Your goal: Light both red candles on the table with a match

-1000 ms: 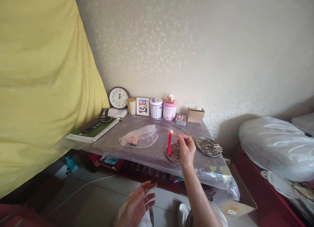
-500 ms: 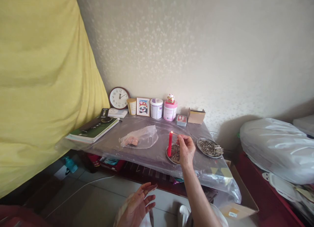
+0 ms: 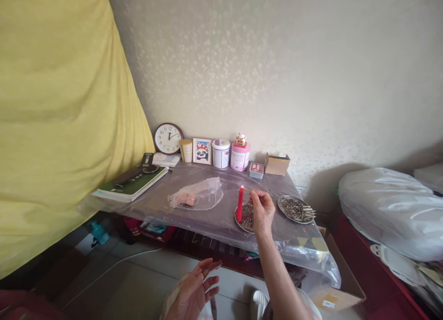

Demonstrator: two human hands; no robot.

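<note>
My right hand [image 3: 262, 211] is pinched on a thin stick [image 3: 246, 189] whose tip touches the flame of a lit red candle [image 3: 239, 203]. The candle stands upright in a round metal plate [image 3: 240, 220] of dark bits. My left hand [image 3: 194, 292] hovers low near my lap, palm up, fingers loosely spread, with something small and flat by its fingertips that I cannot make out. A second metal plate [image 3: 294, 208] with dark bits and several sticks lies to the right of my right hand.
The plastic-covered table [image 3: 214, 218] carries a clear bag [image 3: 199, 195], books [image 3: 129, 184], a clock [image 3: 168, 137], tins [image 3: 220, 152], a small box [image 3: 277, 164]. A yellow curtain [image 3: 58, 117] hangs left. A bagged bundle [image 3: 391, 209] sits right. A cardboard box [image 3: 337, 283] stands below.
My right hand has eased very slightly left and up with the stick at the candle flame. My left hand has hardly moved.
</note>
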